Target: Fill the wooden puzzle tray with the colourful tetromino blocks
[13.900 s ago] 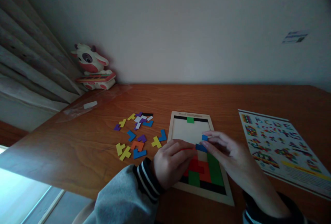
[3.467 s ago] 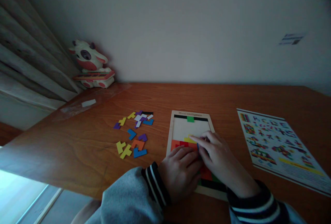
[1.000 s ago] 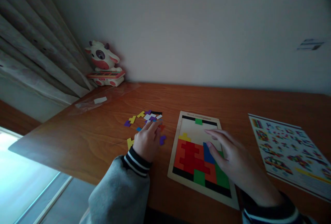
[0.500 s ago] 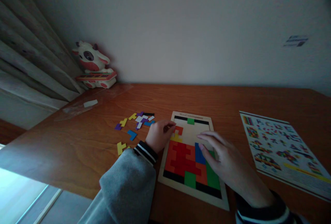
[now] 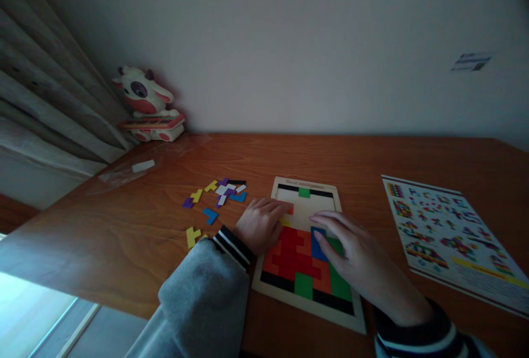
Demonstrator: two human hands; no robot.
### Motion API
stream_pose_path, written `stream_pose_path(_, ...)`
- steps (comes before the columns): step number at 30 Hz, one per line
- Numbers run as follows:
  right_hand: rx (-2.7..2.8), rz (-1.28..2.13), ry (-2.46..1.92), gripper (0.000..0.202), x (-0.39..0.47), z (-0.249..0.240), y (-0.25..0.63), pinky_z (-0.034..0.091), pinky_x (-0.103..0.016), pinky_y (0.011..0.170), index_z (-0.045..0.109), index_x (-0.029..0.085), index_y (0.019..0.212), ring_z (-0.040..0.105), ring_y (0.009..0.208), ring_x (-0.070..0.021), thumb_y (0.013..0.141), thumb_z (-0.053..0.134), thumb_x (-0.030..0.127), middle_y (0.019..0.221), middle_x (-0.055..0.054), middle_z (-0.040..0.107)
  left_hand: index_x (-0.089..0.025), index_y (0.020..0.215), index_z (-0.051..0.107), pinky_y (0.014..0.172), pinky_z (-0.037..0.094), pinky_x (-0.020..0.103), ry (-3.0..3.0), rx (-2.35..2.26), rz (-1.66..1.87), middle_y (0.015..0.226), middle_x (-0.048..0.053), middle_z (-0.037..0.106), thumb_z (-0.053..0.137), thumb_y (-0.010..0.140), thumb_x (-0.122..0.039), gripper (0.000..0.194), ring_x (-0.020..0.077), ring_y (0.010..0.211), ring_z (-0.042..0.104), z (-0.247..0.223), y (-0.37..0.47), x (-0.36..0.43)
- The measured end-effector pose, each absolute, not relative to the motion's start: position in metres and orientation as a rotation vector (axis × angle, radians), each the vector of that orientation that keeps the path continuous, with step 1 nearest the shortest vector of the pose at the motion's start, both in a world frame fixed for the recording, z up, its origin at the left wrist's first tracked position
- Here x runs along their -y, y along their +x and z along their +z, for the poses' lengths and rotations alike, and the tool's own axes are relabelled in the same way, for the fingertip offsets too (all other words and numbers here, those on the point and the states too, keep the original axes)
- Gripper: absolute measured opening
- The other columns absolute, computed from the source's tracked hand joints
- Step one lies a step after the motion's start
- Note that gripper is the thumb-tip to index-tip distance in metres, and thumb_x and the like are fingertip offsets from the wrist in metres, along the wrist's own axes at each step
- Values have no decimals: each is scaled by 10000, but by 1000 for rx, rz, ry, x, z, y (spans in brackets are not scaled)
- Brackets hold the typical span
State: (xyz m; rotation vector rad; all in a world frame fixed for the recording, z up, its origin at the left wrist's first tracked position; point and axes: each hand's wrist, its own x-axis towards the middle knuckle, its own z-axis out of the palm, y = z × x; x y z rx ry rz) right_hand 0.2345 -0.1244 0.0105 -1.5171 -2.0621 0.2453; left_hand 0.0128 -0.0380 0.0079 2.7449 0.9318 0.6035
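Note:
A wooden puzzle board (image 5: 308, 309) lies before me, partly filled with red, orange, green, blue and black pieces. My left hand (image 5: 260, 224) rests over its left edge, fingers extended onto an orange-red piece (image 5: 290, 209); a yellow piece (image 5: 285, 220) just below is partly covered by the hand. My right hand (image 5: 351, 242) hovers at the board's right side, thumb and fingers apart with nothing between them, near a blue piece (image 5: 318, 244) and a green piece (image 5: 339, 278). Red pieces (image 5: 294, 256) fill the board's lower middle.
Loose yellow, purple, white, black and blue pieces (image 5: 210, 215) lie left of the board. On the right is a printed sheet (image 5: 450, 237). A toy cow with a keyboard (image 5: 151, 121) stands at the back left, near a clear plastic wrapper (image 5: 124, 173).
My left hand has turned palm down and its fingers have stretched from a pinch onto the orange-red piece. My right hand has shifted slightly left.

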Motion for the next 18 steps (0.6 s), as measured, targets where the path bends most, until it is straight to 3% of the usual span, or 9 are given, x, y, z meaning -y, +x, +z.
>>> stream_pose_path(11, 2075, 205, -1517, 255, 124, 12, 235, 548, -447, 956, 636, 224, 1165, 653, 1077, -238, 978, 467, 265, 1168, -90, 669, -174, 1165, 623, 963, 531, 404, 2760, -933, 591, 1140, 99, 700, 469, 908, -119, 304, 239, 1071, 646, 8, 8, 52)
stream_pose_path(18, 2029, 79, -1571, 357, 120, -7, 249, 530, -504, 1000, 640, 196, 1206, 640, 1155, -290, 976, 471, 410, 1261, -129, 654, -163, 1160, 625, 972, 537, 370, 2785, -940, 579, 1171, 90, 684, 478, 898, -112, 304, 226, 1069, 636, 5, 6, 58)
